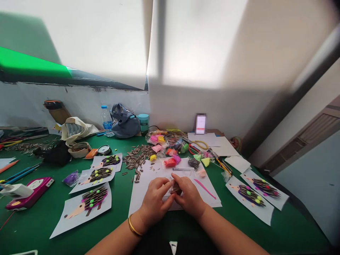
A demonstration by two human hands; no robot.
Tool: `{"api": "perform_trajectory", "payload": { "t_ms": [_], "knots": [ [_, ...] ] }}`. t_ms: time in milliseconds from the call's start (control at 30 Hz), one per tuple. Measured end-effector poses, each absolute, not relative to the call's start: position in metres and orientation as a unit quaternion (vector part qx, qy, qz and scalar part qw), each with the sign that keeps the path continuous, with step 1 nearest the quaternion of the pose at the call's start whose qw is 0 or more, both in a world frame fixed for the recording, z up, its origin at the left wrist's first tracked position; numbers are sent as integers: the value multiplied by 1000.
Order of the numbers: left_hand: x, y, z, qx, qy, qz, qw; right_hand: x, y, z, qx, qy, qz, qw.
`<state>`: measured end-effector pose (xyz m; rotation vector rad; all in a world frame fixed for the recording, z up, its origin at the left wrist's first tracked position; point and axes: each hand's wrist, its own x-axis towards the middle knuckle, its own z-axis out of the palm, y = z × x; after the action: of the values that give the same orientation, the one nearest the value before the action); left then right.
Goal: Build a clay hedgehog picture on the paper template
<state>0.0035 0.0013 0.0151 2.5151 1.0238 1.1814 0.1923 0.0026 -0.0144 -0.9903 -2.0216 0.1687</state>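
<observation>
Both hands meet over white paper (142, 187) at the front middle of the green table. A small clear packet of brown clay (175, 187) sits between them, partly hidden by the fingers. My left hand (157, 198), with a gold bracelet at the wrist, pinches the packet from the left. On its other side, the fingers of my right hand (189, 196) close round the packet. Beyond the hands lie a pen (183, 169), a red clay packet (169, 162) and a black clay packet (193, 163). A pink tool (205, 188) rests right of my right hand.
Sunflower seeds (138, 156) are heaped behind the paper's left side. Hedgehog pictures (92, 200) lie at the left, and more (251, 198) at the right. Scissors (200, 144), a phone (200, 124), a blue bag (126, 124) and a bottle (106, 120) stand or lie farther back.
</observation>
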Motion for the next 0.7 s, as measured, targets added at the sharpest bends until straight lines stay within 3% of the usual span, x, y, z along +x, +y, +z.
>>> {"api": "perform_trajectory", "payload": {
  "t_ms": [167,367,700],
  "knots": [
    [8,0,21,862,342,359,104,194,3,-14,-393,-808,69,434],
    [1,6,10,793,334,475,187,191,8,-8,-411,-790,48,452],
    [2,10,-6,694,409,501,316,191,13,-10,-404,-810,57,421]
  ]
}}
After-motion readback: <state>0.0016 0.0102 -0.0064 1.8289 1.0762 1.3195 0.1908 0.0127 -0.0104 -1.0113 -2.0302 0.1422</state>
